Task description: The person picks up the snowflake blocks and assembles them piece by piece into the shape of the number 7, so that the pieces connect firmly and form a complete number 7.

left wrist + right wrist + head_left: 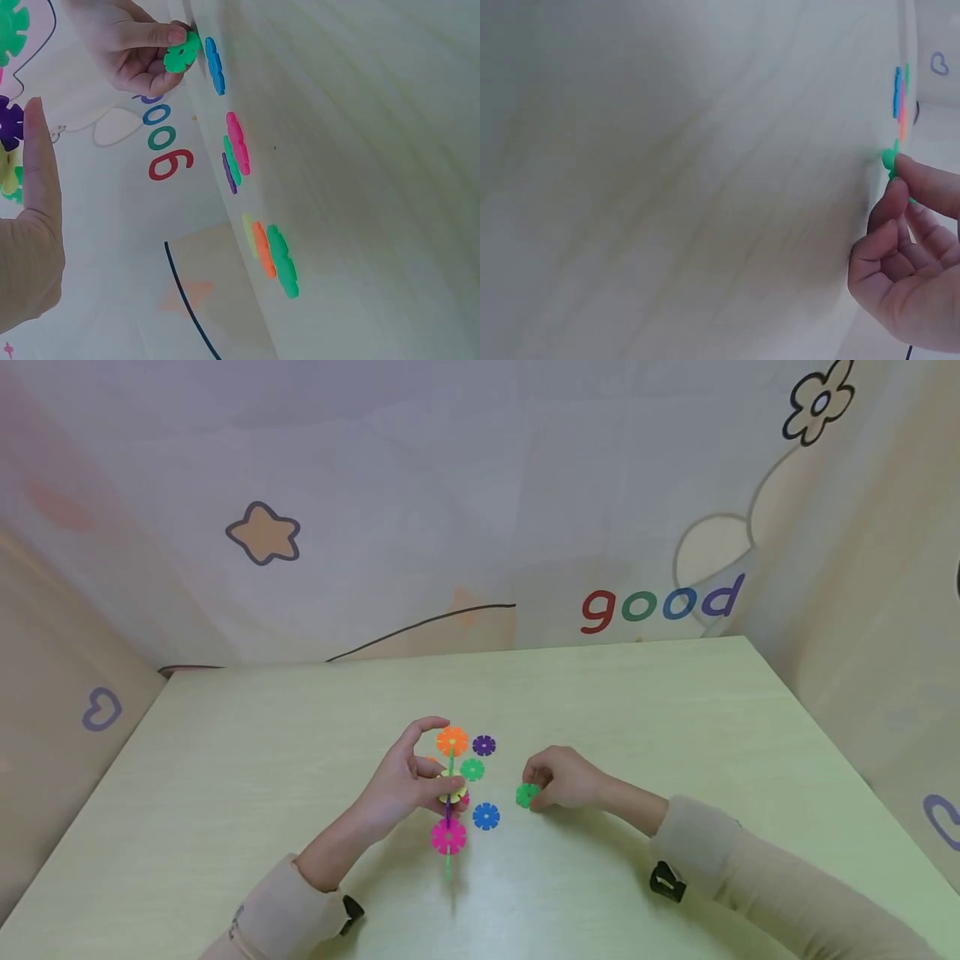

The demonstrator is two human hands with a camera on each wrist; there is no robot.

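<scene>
My left hand (390, 789) grips an upright chain of interlocked plastic snowflake discs, its thumb across the yellow disc (452, 793) in the middle. An orange disc (452, 741) tops the chain, and a pink disc (448, 837) sits low on it with a green one edge-on below. Between thumb and fingers, my right hand (573, 778) pinches a green snowflake disc (525, 796) close over the table, to the right of the chain. The left wrist view shows this same green disc (182, 54) tilted, its far edge covered by the thumb.
Loose discs lie flat between the hands: a purple one (483, 745), a green one (472, 769) and a blue one (486, 816). Behind the left hand are more, such as the orange disc (264, 250). The pale table (637, 702) ends at a printed cloth backdrop (405, 510).
</scene>
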